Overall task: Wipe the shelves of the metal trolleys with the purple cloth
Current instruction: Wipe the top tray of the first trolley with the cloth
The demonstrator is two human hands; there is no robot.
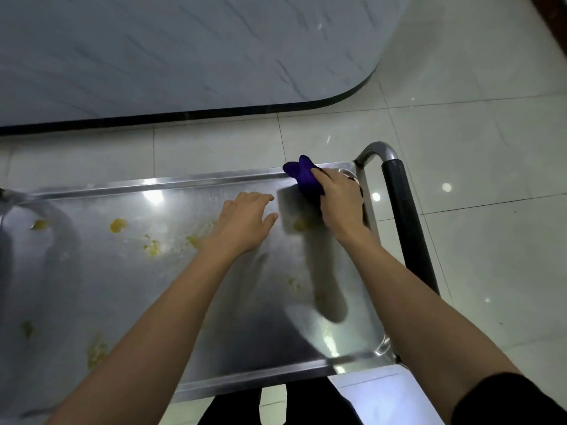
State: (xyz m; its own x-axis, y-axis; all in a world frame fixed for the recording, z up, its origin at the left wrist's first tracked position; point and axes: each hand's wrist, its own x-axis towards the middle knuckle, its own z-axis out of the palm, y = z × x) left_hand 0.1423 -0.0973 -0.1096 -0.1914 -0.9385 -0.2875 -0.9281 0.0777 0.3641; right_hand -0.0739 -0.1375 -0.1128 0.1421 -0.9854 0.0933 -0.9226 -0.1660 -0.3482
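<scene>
Right now the right hand (339,194) grips the purple cloth (303,176), its fingers curled round the bunched fabric and pressing it down at the far right corner of the top shelf (122,286) of the metal trolley. A loose fold of the cloth sticks up past the knuckles, just beside the shelf's far rim. The left hand (247,217) lies flat on the shelf near the right hand, palm down, its fingers relaxed and spread a little, holding nothing; the thumb points toward the cloth without touching it.

Yellow smears (118,225) and crumbs dot the steel, mostly on the left half and under the left forearm, with another patch near the front left edge. A duller streak runs along the shelf under the right forearm, toward the front right corner. The shelf has a raised lip all round and mirrors the ceiling lights.

At the right end stands the trolley handle (405,216), a bent steel tube with a black grip sleeve, just beside the right wrist. Beyond the trolley lies a pale tiled floor (475,133), and further back a grey marbled surface with a dark rounded edge (184,116). A black sleeve (515,400) covers the right upper arm, and dark trouser legs show below the shelf's near edge
</scene>
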